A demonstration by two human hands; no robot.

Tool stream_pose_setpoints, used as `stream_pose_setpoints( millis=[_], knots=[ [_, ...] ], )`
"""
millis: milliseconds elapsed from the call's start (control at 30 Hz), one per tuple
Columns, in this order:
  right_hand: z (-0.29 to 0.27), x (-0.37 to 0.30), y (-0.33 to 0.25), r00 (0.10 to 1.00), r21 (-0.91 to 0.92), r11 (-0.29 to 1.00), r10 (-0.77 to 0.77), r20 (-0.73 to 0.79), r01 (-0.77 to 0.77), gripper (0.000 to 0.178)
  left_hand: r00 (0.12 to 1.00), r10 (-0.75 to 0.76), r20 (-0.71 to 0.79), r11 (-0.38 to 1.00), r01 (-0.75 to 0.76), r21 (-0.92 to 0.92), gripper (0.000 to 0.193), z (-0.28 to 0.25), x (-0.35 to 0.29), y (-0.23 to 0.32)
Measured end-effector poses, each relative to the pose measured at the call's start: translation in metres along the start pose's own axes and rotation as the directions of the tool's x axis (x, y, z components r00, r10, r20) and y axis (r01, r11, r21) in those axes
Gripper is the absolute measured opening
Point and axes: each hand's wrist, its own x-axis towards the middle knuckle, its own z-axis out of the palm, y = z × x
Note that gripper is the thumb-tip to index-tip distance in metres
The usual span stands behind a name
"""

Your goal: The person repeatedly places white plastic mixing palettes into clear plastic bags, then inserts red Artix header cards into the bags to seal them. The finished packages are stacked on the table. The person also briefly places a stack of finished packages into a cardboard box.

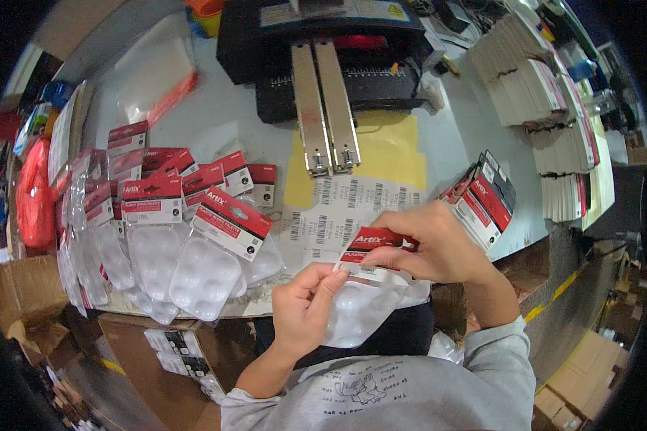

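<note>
Close to the table's front edge I hold a white plastic paint palette in a clear bag, with a red header card at its top. My left hand pinches the left edge where card and bag meet. Over the card's right side, my right hand has its fingers and thumb closed, hiding part of it. The palette hangs below, partly beyond the table edge. To the left lies a heap of bagged palettes with similar red and white header cards.
A black machine with two metal rails stands at the back, above a yellow sheet and a barcode label sheet. Loose header cards lie to the right, before tall card stacks. A red plastic bag sits far left.
</note>
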Motion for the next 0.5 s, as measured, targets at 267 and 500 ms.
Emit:
stream_pose_setpoints(
  millis=[267, 500],
  knots=[
    [-0.003, -0.014, 0.018, 0.821, 0.367, 0.736, 0.536, 0.197, -0.569, 0.028, 0.926, 0.062, -0.373, 0.976, -0.135, -0.173, 0.015, -0.008, 0.014, -0.016],
    [0.021, -0.026, 0.019, 0.841, 0.701, 0.521, 0.497, 0.215, -0.487, 0.018, 0.922, 0.088, -0.378, 0.98, -0.148, -0.134, 0.018, -0.008, 0.021, -0.027]
  ],
)
